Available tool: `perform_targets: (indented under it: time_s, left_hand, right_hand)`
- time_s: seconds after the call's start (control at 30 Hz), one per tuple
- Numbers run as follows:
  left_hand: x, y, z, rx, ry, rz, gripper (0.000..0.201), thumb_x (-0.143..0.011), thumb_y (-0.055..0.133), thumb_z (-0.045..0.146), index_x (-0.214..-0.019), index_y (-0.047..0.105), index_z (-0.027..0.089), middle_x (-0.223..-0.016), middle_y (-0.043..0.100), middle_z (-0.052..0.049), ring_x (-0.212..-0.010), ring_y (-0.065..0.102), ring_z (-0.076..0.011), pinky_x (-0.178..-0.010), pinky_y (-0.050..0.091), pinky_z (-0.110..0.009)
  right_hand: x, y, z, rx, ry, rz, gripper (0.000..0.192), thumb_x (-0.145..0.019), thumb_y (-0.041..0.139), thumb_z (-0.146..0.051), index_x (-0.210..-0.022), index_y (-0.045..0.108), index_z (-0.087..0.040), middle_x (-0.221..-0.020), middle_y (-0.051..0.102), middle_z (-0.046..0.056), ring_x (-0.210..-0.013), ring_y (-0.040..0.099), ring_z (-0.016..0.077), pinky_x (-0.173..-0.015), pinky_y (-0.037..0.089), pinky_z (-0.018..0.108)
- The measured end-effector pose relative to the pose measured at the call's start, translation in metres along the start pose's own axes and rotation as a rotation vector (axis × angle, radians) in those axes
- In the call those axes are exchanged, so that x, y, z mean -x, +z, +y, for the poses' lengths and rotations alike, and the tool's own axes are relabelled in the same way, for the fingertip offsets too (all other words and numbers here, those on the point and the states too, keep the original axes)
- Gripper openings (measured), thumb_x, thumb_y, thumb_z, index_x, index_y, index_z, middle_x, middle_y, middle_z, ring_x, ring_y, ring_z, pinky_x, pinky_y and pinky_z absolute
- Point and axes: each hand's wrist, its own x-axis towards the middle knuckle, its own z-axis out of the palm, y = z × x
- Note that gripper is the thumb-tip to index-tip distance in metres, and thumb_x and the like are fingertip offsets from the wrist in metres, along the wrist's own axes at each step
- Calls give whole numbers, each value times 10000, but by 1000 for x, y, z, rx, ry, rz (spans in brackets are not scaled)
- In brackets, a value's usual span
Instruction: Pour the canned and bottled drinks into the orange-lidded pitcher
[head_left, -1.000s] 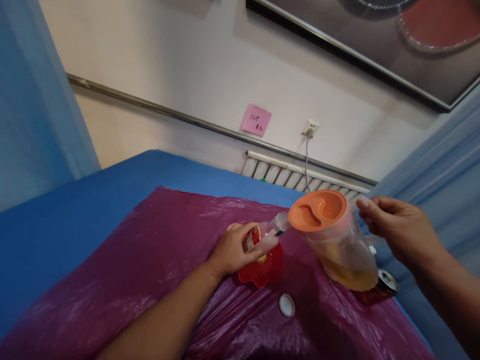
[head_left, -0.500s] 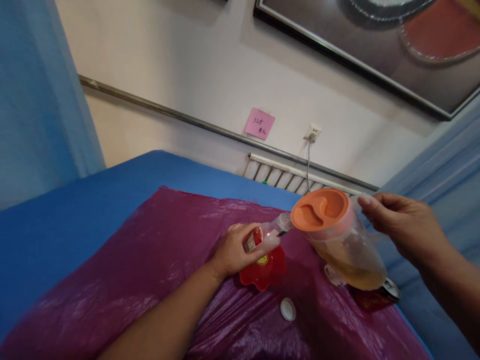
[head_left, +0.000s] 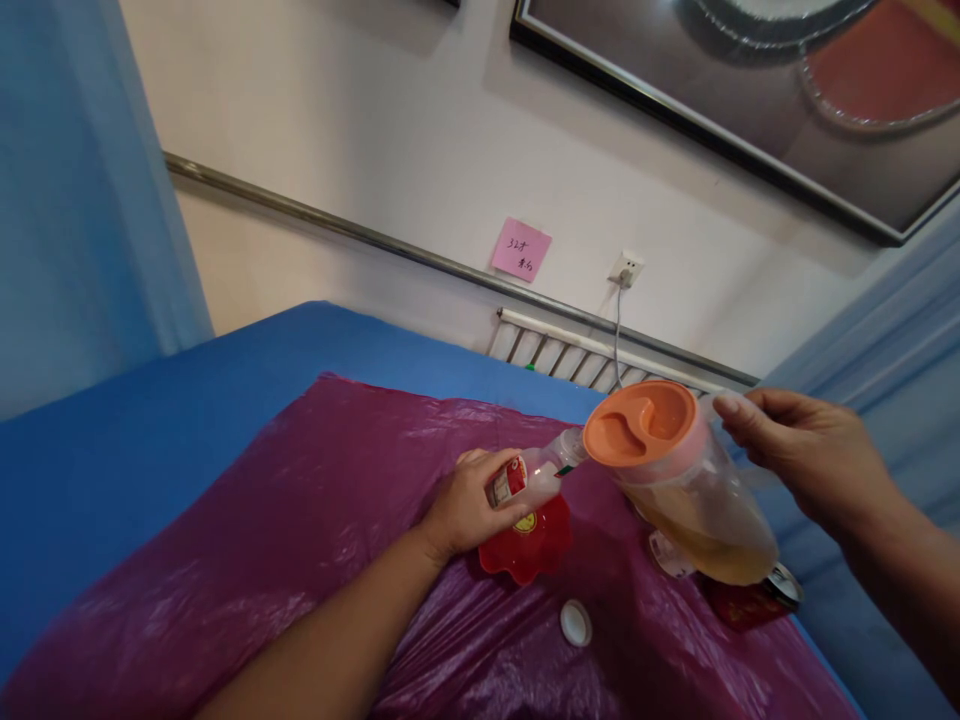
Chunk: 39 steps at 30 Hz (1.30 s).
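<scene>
My left hand [head_left: 474,502] is wrapped round a clear bottle [head_left: 541,478] with a red and white label, tilted with its mouth toward the right. By its handle, my right hand [head_left: 814,455] grips a clear plastic pitcher [head_left: 712,505] with an orange lid [head_left: 641,425]. The pitcher leans left and holds some yellowish-brown liquid. Its lid edge meets the bottle's mouth; whether liquid flows between them I cannot tell. Beneath the bottle sits a red scalloped dish [head_left: 525,555] with a yellow emblem. A white cap [head_left: 576,623] lies nearer to me.
A dark red can [head_left: 750,600] and a pale labelled item [head_left: 670,553] are partly hidden behind the pitcher. Purple plastic sheeting [head_left: 300,500] covers the blue table [head_left: 360,335]. Behind it are a white radiator [head_left: 551,350] and a wall socket [head_left: 625,269]; blue curtains [head_left: 82,200] hang at both sides.
Both hands, the bottle and the pitcher stay almost in place. The whole view has shifted very slightly.
</scene>
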Motion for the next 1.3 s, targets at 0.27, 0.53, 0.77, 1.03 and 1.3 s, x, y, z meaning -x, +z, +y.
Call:
perform_targets:
  time_s: [0.27,0.53,0.77,1.03,1.3]
  left_hand:
    - [-1,0,-3,20,11,-6,611,-741,812,368,-1315,618,283,-1125,717,-48,-1048,640,-288,-965,500,-476]
    - [-2,0,-3,29,26,-8,624,-726,830,334,-1312,630,258,-1113,715,-51,-1039,636,-280,-987,487,-466]
    - [-1,1,-5,35,28,3,617,-723,824,331,-1306,631,279,-1114,710,-46,-1040,639,-283,-966,496,-467]
    - [0,1,-4,15,19,6,558,-759,809,355,-1285,642,267,-1108,712,-54,-1059,632,-285,-946,504,-456]
    - [0,0,-4,11,23,0,593,-754,815,342,-1311,629,257,-1102,713,-54,-1057,628,-282,-956,501,-453]
  right_hand:
    - [3,-2,-3,0,1,-5,610,-684,722,-786,-593,636,-189,-518,506,-12,-538,423,134,-505,325,262]
    - [2,1,-4,1,20,8,624,-637,720,-811,-580,639,-195,-518,514,-6,-531,427,141,-489,328,258]
    - [2,0,-2,37,-8,14,627,-645,699,-824,-583,647,-202,-523,522,-7,-537,437,146,-509,342,265]
    - [3,1,-4,42,-12,-11,640,-648,693,-830,-572,638,-197,-521,528,-3,-523,453,145,-506,343,267]
    - [5,0,-6,67,-5,-17,639,-660,666,-833,-570,628,-201,-515,524,-3,-517,451,147,-496,340,268]
